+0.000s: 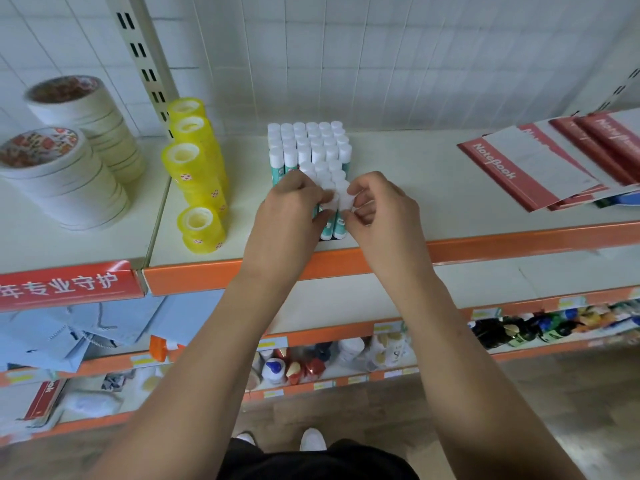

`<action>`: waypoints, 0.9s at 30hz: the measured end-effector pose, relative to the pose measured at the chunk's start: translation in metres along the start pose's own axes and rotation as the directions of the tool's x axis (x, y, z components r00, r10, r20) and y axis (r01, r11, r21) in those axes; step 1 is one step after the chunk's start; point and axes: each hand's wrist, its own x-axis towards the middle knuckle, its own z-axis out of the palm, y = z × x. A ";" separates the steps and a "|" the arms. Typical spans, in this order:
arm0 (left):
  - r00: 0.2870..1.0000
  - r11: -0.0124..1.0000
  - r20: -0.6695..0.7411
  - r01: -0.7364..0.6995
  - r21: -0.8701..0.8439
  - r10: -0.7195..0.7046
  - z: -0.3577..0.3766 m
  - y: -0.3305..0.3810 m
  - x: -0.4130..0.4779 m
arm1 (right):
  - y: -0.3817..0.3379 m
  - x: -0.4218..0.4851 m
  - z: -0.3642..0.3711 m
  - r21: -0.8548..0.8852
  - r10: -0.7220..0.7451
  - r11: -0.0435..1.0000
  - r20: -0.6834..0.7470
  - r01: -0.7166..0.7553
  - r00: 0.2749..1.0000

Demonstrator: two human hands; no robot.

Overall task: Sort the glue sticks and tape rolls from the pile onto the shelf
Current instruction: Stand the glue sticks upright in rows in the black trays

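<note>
While the left hand [291,206] and right hand [377,209] pinch the front glue sticks [311,150], white-capped and teal-bodied, the rest stand upright just beyond them on the shelf [398,188]; yellow tape rolls [197,168] stack left.

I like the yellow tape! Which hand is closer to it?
Left. The left hand grips the glue sticks just right of the yellow tape rolls; the right hand is farther right, on the glue sticks' other side.

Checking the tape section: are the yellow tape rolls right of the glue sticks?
No, the yellow tape rolls stand left of the glue sticks on the shelf.
</note>
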 end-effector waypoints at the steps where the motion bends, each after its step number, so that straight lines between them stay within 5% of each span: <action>1: 1.000 1.000 -0.001 -0.003 -0.005 0.003 -0.003 0.000 -0.001 | -0.001 -0.001 -0.002 -0.011 0.008 1.000 -0.002 -0.008 1.000; 14: 0.988 0.999 0.153 0.030 0.024 -0.033 -0.025 -0.034 -0.012 | -0.016 -0.024 0.023 -0.037 0.018 0.999 0.216 -0.010 0.976; 20: 0.927 0.983 0.373 -0.040 0.180 -0.031 -0.015 -0.045 -0.012 | -0.019 -0.020 0.026 -0.071 0.028 0.997 0.232 -0.012 0.972; 27: 0.964 0.996 0.266 -0.028 0.085 0.004 -0.025 -0.042 -0.009 | -0.023 -0.019 0.026 -0.059 0.040 0.998 0.223 -0.028 0.974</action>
